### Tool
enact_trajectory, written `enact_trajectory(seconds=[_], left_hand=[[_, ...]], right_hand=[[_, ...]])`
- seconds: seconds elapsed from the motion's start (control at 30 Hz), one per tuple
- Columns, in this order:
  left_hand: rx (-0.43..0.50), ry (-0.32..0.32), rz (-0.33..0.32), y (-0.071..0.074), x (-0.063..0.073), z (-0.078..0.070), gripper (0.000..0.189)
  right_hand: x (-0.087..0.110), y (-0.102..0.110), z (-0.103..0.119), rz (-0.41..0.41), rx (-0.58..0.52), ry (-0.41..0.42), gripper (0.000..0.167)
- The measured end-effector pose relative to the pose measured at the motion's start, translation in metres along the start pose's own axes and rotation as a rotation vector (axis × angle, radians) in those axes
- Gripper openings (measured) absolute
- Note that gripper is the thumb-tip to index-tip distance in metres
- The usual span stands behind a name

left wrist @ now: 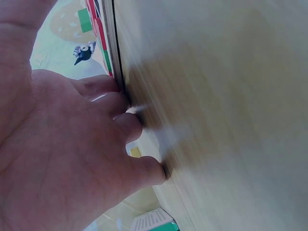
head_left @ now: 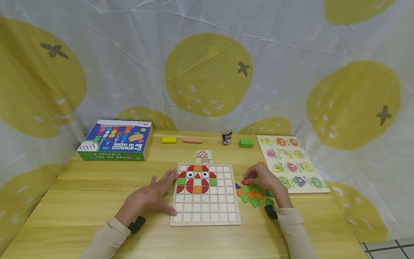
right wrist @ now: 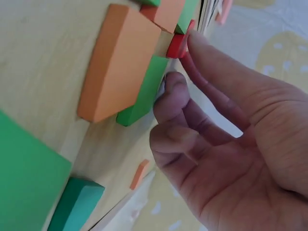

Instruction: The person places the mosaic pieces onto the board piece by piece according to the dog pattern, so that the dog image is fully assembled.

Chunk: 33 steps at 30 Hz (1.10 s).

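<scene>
At the far left of the table (head_left: 58, 201), a bead-set box (head_left: 114, 140) lies flat, its left corner by the table's left edge. Near side reads "5-COLUMN SET OF BEADS"; top repeats the words upside down (a "36+" mark too, also inverted). Broad stretch of wood separates box from left hand (head_left: 152, 194).

Left hand: fingers straight and spread, nothing gripped. Fingertips touch the left edge of the grid board (head_left: 205, 207); thumb tip at its near left corner. Far beyond, a yellow block (head_left: 169, 140) and a pink stick (head_left: 192, 140), well apart from the board.

Grid board, centre: red, green and orange pieces (head_left: 197, 176), plus two eye tiles (head_left: 190, 175), fill cells toward the far left; pale cells show along right and near sides. Picture card (head_left: 204, 157) just off its far edge. Farther back, a small figurine (head_left: 226, 138), then a green block (head_left: 246, 143).

Right of the board, past a narrow strip of wood: loose tiles (head_left: 250, 194), mostly orange and green. Right hand (head_left: 263, 178) over them, thumb and index nearly closed, pinching a red piece (right wrist: 178, 45); other fingers curled. Far right: fruit board (head_left: 307, 190), near right corner at the table's right edge; its print is too small to read.
</scene>
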State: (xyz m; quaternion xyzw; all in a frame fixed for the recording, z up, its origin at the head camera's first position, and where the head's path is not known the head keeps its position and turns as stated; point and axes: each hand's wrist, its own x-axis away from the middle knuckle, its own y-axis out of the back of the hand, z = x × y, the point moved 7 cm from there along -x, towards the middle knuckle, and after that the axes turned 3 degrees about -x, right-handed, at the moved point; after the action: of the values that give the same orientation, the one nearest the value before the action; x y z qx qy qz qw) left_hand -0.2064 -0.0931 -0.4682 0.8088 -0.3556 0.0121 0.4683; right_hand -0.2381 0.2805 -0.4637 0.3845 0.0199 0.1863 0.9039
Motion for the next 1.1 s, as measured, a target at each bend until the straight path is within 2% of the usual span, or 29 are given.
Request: enact_trajectory(seconds=[0.33,0.43,0.6,0.7,0.83,0.97,1.1], left_hand=[[0.004,0.003,0.0,0.0,0.0,0.001,0.135],[0.012,0.001,0.0,0.0,0.0,0.001,0.135],[0.016,0.002,0.002,-0.001,0.0,0.002,0.135],[0.007,0.006,-0.001,-0.001,0.0,0.003,0.135],[0.0,0.001,-0.01,0.001,-0.001,0.003,0.135],[0.01,-0.008,-0.008,0.001,0.0,0.003,0.135],[0.022,-0.008,-0.002,0.0,0.0,0.002,0.134]], right_hand=[[0.0,-0.003,0.006,0.017,0.041,0.012,0.013],[0.001,0.0,0.008,-0.001,0.049,0.02,0.015],[0.002,0.0,0.021,-0.022,-0.027,0.088,0.01],[-0.002,-0.011,0.036,0.013,-0.14,0.126,0.006],[-0.009,-0.035,0.058,0.088,-0.26,0.148,0.006],[-0.017,-0.059,0.072,0.13,-0.31,0.152,0.008],[-0.022,-0.071,0.08,0.111,-0.282,0.134,0.007]])
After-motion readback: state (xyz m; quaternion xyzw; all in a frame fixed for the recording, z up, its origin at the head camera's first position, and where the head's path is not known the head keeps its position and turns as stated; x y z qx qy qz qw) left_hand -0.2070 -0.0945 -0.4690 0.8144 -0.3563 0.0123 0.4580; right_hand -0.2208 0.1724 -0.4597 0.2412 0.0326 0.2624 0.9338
